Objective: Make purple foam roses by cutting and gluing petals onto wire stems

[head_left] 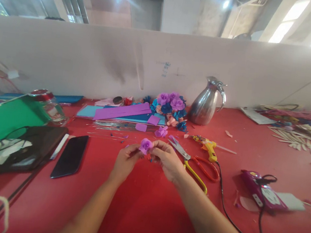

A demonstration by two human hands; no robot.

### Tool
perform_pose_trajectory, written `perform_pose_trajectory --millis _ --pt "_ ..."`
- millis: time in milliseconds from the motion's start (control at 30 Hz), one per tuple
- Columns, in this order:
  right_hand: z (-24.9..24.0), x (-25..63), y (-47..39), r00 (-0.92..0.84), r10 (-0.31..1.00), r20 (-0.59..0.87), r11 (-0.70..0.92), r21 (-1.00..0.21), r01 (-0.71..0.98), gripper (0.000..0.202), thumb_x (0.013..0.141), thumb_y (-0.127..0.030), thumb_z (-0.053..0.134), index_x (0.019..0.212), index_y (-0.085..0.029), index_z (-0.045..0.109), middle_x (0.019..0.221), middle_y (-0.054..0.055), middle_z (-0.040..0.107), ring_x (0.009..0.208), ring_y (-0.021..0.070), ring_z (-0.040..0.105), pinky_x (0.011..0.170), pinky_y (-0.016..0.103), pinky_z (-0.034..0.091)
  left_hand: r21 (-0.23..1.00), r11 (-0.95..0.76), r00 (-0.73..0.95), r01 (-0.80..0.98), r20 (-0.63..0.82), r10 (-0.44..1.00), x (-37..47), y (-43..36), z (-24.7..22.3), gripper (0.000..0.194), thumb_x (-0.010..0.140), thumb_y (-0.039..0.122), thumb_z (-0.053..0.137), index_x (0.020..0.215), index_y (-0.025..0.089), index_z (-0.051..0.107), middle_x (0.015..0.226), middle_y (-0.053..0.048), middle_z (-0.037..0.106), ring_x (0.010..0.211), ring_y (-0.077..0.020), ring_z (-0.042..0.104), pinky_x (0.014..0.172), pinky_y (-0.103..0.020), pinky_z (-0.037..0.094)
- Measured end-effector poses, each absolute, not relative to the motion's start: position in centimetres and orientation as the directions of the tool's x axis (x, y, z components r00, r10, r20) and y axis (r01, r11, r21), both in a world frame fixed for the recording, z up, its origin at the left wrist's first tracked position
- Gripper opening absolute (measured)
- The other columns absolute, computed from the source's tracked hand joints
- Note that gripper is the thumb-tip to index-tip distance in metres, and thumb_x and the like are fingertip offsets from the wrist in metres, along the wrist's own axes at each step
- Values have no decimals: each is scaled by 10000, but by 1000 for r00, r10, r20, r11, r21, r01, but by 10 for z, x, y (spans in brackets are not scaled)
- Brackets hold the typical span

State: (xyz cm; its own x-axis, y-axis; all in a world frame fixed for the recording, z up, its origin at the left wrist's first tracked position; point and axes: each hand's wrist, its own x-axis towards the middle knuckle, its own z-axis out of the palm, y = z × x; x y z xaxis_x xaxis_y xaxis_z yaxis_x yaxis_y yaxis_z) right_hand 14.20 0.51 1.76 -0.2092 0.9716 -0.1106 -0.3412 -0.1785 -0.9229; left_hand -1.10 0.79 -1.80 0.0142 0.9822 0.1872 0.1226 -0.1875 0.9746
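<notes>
A small purple paper rose (pixel 146 146) is held up between my two hands, over the middle of the red table. My left hand (pixel 126 162) pinches it low on its left side. The fingers of my right hand (pixel 167 158) close on its right edge. Just beyond it lie another purple paper flower (pixel 161 131) and a loose purple paper square (pixel 141 127). Scissors (pixel 187 157) with red and yellow handles rest to the right of my right hand, near a yellow glue gun (pixel 207 145). The underside of the rose is hidden by my fingers.
A bunch of paper flowers (pixel 171 107) and a metal jug (pixel 205 102) stand at the back. Purple paper strips (pixel 123 111) and thin wires (pixel 110 125) lie left of them. A phone (pixel 70 156) is at left, a magenta power strip (pixel 263 191) with cables at right.
</notes>
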Motion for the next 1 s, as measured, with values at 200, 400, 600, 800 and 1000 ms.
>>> perform_pose_trajectory --millis 200,400,600,800,1000 --pt "24 142 1 -231 955 -185 -253 -914 -316 135 597 -278 577 692 -195 529 588 -24 618 470 71 437 467 207 263 986 -154 -47 69 157 987 -10 8 -17 143 669 272 692 766 167 709 685 -2 664 662 -146 577 668 -263 482" --pt "17 140 0 -369 904 -217 -338 -891 -304 201 637 -351 643 704 -172 581 597 -7 648 465 64 473 457 193 276 988 -152 -110 19 153 982 -10 8 -17 206 652 261 715 837 171 718 746 -9 700 693 -152 613 692 -265 490" --pt "11 139 3 -392 889 -238 -392 -839 -378 258 615 -377 736 651 -146 625 603 -20 624 458 37 454 436 178 265 984 -175 -110 42 178 978 -12 10 -24 228 665 270 713 872 177 724 793 -23 710 748 -163 623 746 -280 486" --pt "11 140 5 -322 920 -224 -348 -845 -406 219 555 -311 750 590 -159 595 547 -40 580 442 38 426 431 192 242 982 -183 -34 40 185 982 -9 9 -22 279 694 299 707 945 178 724 828 -31 715 768 -169 619 777 -296 486" --pt "12 140 4 -277 935 -222 -313 -884 -347 225 575 -344 732 573 -159 604 532 -35 571 437 44 409 447 213 224 975 -205 18 91 204 979 -9 10 -23 245 727 313 677 917 168 734 822 -32 700 763 -162 597 756 -279 479"
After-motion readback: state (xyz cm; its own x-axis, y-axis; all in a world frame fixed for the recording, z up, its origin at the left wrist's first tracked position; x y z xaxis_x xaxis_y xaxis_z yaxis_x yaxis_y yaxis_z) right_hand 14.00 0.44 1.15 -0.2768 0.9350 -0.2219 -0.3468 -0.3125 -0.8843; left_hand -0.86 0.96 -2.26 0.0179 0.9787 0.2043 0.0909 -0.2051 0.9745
